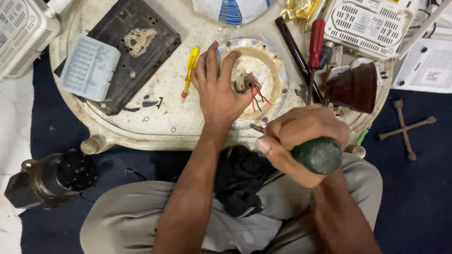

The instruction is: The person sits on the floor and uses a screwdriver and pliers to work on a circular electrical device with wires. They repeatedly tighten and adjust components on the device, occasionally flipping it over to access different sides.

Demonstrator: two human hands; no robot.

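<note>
My left hand lies flat on a round, cream-coloured metal disc with screw holes along its rim; the thumb rests beside a short stub in its middle from which red and black wires come out. My right hand is closed around the dark green handle of a screwdriver, whose shaft tip meets the near rim of the disc. The disc rests on a worn, cream oval tray.
A yellow screwdriver, a black plate with a pale blue-grey box, a red-handled screwdriver, a dark red cup-shaped cover and white vented boxes lie around. A dark motor part and a cross wrench rest on the blue floor.
</note>
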